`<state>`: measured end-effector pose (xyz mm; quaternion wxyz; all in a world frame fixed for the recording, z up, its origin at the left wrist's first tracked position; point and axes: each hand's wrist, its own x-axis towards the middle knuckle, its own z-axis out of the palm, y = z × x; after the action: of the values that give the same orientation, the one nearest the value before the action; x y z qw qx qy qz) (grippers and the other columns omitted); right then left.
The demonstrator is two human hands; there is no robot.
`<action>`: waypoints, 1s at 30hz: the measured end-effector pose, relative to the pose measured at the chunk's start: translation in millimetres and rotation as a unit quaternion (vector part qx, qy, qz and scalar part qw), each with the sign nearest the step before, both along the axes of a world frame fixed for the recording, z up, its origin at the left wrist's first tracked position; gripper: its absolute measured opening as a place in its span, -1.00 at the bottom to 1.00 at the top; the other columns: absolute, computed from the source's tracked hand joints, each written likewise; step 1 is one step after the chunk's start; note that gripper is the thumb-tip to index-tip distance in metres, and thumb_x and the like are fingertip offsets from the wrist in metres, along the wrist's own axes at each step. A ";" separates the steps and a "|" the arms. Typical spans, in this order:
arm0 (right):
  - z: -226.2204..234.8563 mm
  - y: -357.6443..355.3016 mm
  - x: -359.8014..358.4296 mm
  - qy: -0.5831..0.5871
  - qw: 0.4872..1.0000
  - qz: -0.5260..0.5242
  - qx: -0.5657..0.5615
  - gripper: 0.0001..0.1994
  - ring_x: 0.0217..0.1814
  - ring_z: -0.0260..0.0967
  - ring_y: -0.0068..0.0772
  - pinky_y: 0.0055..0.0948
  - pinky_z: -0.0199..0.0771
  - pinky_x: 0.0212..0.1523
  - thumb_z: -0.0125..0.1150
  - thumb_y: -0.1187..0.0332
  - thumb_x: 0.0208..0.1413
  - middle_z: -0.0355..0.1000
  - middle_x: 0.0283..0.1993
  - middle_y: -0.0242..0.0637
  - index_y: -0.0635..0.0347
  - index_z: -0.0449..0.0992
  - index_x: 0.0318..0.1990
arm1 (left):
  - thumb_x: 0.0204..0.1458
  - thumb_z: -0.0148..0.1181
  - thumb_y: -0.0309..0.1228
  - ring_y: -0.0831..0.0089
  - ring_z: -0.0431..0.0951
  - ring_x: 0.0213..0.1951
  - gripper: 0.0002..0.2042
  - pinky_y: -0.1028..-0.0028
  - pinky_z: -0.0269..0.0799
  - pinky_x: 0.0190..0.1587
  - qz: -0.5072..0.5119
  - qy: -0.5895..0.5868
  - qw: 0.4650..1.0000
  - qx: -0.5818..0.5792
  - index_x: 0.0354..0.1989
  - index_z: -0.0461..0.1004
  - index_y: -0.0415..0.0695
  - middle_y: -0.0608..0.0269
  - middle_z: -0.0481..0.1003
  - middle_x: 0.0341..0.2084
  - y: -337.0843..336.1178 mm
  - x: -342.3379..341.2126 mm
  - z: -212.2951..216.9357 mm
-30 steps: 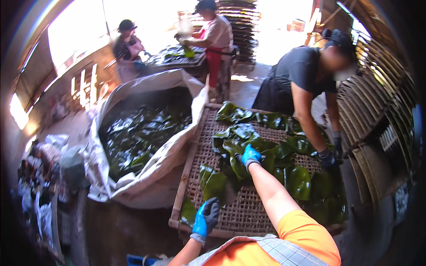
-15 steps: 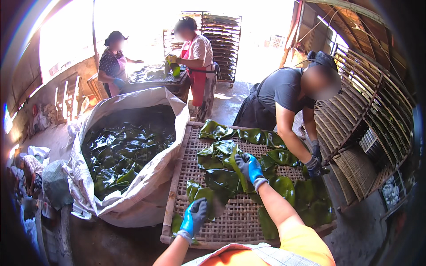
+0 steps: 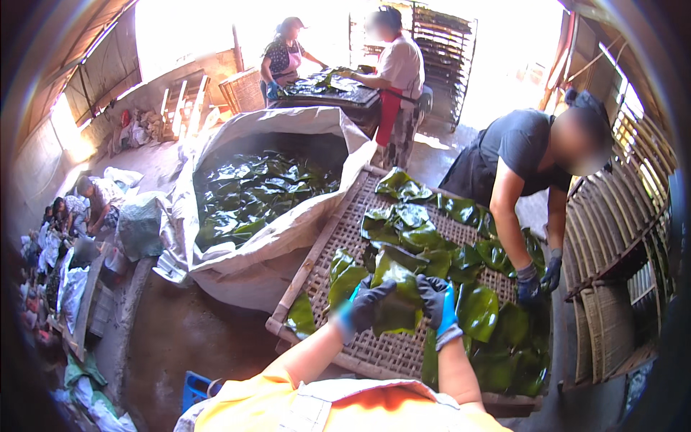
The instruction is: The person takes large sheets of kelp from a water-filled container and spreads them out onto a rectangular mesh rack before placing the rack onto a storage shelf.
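Observation:
A glossy dark green leaf (image 3: 398, 291) is stretched between my two gloved hands, above the woven bamboo tray (image 3: 389, 353). My left hand (image 3: 366, 302), in a blue and dark grey glove, is closed on its left edge. My right hand (image 3: 436, 301), gloved alike, is closed on the right edge. Wet leaves lie flat and overlapping around them, with a broad leaf (image 3: 476, 311) just right of my right hand. More leaves (image 3: 407, 229) cover the tray's far part, and a single leaf (image 3: 301, 317) rests near its left corner.
Left of the tray stands a large white sack (image 3: 284, 248) full of similar leaves. A co-worker in a dark shirt (image 3: 522, 140) bends over the tray's right side, gloved hands at its edge. Slatted racks (image 3: 612, 237) stand behind. Two more people work at a far table (image 3: 345, 97).
My left hand has come up and right to the leaf, and my right hand has moved down. The leaf is now spread between both. The whole view has swung left.

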<state>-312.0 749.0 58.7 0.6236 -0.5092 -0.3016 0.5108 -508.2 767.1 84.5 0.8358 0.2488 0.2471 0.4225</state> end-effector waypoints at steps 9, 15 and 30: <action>40.2 -65.8 16.5 -0.026 0.996 0.056 0.063 -0.62 0.00 0.40 -0.43 -0.44 0.37 0.05 0.02 0.29 0.15 0.45 -0.03 -0.25 0.33 0.37 0.06 | 0.18 -0.02 -0.28 0.30 0.53 -0.11 -0.67 0.29 0.41 0.04 -0.071 0.034 0.985 0.151 -0.02 0.38 -0.28 0.09 0.48 -0.10 -5.4 -20.6 17.1; 40.0 -79.6 -19.4 0.026 0.991 0.116 0.061 -0.75 -0.13 0.41 -0.55 -0.53 0.40 -0.04 0.13 0.32 0.12 0.47 -0.16 -0.42 0.24 0.46 -0.10 | 0.18 0.00 -0.38 0.37 0.50 -0.10 -0.70 0.36 0.40 0.02 -0.053 -0.063 0.997 0.014 0.05 0.33 -0.21 0.19 0.46 -0.08 -24.5 2.7 8.7; -46.6 -129.6 -12.8 -0.140 0.965 -0.185 -0.126 -0.75 -0.51 0.29 -0.64 -0.54 0.41 -0.58 0.17 0.34 0.13 0.41 -0.37 -0.38 0.32 0.39 -0.12 | 0.11 0.11 -0.40 0.57 0.44 -0.27 -0.76 0.53 0.38 -0.18 -0.129 0.284 0.949 0.038 -0.06 0.43 -0.17 0.34 0.50 -0.24 -18.8 9.2 -156.4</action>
<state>-324.8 619.3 12.1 0.5896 -0.6968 -0.2196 0.3445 -499.1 748.3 -71.8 0.7680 0.4202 0.4241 0.2320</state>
